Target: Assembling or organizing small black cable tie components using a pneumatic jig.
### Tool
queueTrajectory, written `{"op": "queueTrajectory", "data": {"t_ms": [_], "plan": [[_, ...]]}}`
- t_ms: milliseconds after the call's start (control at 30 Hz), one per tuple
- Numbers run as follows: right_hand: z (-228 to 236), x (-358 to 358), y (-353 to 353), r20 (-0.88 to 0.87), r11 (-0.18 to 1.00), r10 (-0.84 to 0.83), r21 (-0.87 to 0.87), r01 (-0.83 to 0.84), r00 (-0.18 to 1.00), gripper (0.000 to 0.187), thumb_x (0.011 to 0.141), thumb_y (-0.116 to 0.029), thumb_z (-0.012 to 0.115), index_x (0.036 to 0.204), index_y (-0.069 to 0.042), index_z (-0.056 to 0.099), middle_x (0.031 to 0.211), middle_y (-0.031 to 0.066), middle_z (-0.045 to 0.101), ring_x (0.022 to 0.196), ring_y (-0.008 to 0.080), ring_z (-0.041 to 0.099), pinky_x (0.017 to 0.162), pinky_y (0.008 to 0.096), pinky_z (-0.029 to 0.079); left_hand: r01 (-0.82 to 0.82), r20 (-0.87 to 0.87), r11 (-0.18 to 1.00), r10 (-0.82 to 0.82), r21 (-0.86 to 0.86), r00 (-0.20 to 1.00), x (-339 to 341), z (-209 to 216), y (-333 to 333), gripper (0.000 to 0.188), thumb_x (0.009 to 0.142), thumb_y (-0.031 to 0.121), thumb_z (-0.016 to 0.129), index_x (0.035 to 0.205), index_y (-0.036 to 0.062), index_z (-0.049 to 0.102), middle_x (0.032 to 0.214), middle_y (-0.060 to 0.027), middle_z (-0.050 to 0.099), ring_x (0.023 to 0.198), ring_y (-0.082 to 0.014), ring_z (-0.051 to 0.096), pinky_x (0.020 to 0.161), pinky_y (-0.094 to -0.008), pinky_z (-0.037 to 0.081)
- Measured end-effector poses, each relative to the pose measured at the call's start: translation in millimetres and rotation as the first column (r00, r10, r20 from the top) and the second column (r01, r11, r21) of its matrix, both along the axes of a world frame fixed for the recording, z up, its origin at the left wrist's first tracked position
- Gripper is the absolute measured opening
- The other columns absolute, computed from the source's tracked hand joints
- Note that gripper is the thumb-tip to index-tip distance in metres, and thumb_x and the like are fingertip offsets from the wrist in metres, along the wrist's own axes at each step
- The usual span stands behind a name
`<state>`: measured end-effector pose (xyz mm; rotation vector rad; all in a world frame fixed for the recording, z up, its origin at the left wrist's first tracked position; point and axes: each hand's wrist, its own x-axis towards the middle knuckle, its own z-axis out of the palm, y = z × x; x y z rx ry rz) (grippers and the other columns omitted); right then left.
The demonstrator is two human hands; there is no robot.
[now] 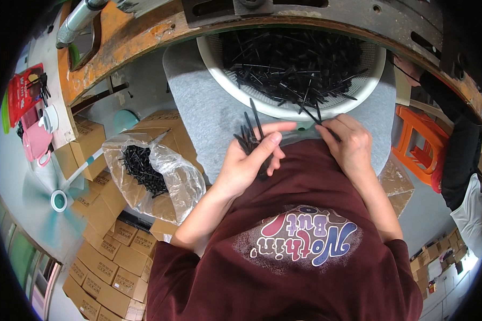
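Note:
Several thin black plastic sticks (246,135) stand in a loose bunch in my left hand (243,163), thumb and fingers closed round their lower ends while the index finger points to the right. My right hand (351,140) pinches a thin black stick (314,117) at the near rim of a white round basket (273,111). A tangled pile of the same black sticks (300,69) fills the basket. Grey cloth (185,85) lies under the basket, between it and my dark red shirt. The sticks' exact kind cannot be made out.
A worn wooden bench edge (128,45) with metal parts crosses the top. At left are a clear plastic bag (179,184) of black pieces in a carton, a spinning fan (58,200) and stacked cartons (99,267). An orange stool (420,142) and another person's black sleeve (458,155) are at right.

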<state>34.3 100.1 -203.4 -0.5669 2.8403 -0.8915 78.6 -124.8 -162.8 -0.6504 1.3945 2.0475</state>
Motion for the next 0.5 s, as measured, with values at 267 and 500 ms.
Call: {"op": "queueTrajectory", "data": {"t_ms": [267,500], "plan": [[27.9,3.9,6.5,-0.026,0.962,0.044,-0.269,-0.049,0.999,0.016,0.067,-0.002,0.081,0.078,-0.001,0.071,0.074,0.0075,0.066,0.066,0.0219,0.065,0.058,0.0310,0.051,0.055,-0.190,0.925,-0.135,-0.377,0.972,-7.3,-10.7,0.4,0.044,0.099,0.014,0.053,0.142,0.0053,0.048,0.118,-0.0079,0.063,0.073,-0.0055,0.055,0.058,-0.0194,0.048],[50.2,-5.0,10.4,0.026,0.920,0.051,-0.391,-0.037,0.998,0.015,0.066,-0.002,0.082,0.078,-0.001,0.073,0.076,0.0074,0.069,0.068,0.0190,0.067,0.058,0.0285,0.051,0.086,-0.285,0.910,-0.215,-0.405,0.934,-14.0,6.8,0.1,0.021,0.092,0.006,0.062,0.111,0.0028,0.071,0.094,-0.0008,0.063,0.060,-0.0031,0.051,0.054,-0.0176,0.040]]}}
